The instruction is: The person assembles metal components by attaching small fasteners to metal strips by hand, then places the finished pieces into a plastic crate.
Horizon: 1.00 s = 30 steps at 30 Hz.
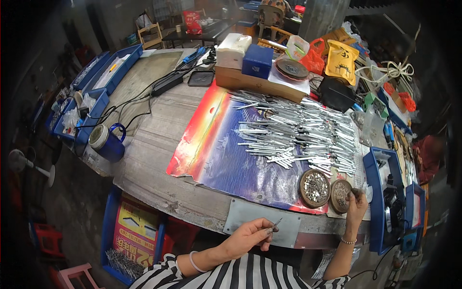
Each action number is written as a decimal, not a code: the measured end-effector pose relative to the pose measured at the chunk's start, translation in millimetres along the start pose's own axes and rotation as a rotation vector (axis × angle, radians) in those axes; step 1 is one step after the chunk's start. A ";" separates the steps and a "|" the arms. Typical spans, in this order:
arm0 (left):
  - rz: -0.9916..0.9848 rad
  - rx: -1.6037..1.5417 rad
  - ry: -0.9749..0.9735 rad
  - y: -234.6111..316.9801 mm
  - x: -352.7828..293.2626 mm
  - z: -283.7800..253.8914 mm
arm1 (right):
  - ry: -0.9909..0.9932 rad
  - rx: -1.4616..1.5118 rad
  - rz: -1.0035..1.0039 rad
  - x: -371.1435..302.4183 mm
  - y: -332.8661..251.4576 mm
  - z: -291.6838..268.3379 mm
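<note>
My left hand (251,237) is closed in a pinch over the near edge of the table. From its fingertips sticks out a thin, pointed metal piece (277,223), its other end hidden in the fingers. My right hand (356,206) reaches to the right rim of a round brown dish (340,208) of tiny parts. Its fingers are pressed together; what they hold, if anything, is too small to make out. Left of that dish stands another round dish (302,197) with shiny, flat metal bits. Beyond both dishes lies a wide heap of slim silvery metal strips (298,127).
A grey plate (240,216) lies at the table's front edge, beside a colourful poster sheet (202,149). To the left stands a blue mug (111,148); black cables with a power adapter (167,85) run behind it. Blue bins (378,207) flank the right side.
</note>
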State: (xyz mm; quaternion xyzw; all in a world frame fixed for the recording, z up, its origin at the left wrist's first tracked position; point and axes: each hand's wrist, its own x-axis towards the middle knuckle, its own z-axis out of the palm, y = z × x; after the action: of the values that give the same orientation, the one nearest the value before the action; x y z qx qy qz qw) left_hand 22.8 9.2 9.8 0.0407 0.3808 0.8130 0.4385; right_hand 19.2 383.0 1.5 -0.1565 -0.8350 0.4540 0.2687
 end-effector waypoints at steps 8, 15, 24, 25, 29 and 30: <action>-0.015 0.024 0.059 0.6 2.3 6.8 | 0.083 0.005 -0.019 -17.8 -26.8 3.8; 0.014 -0.132 0.039 4.6 3.3 11.6 | -0.032 0.473 0.149 -58.6 -87.8 46.3; -0.130 -0.432 -0.045 -8.1 6.7 6.6 | -0.376 0.725 0.118 -127.1 -119.8 108.4; -0.112 -0.431 -0.045 -8.7 5.9 6.6 | -0.369 0.767 0.174 -130.0 -120.2 112.0; -0.089 -0.448 0.012 -11.5 4.8 8.6 | -0.331 0.879 0.267 -135.5 -118.9 121.4; -0.069 -0.428 0.018 -12.2 5.5 7.9 | -0.317 0.920 0.305 -136.0 -119.8 123.0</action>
State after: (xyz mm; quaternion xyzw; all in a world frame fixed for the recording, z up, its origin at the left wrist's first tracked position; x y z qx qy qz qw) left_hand 31.0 21.9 6.0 -0.0737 0.2044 0.8601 0.4615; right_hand 54.2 166.8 6.2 -0.0711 -0.5467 0.8270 0.1104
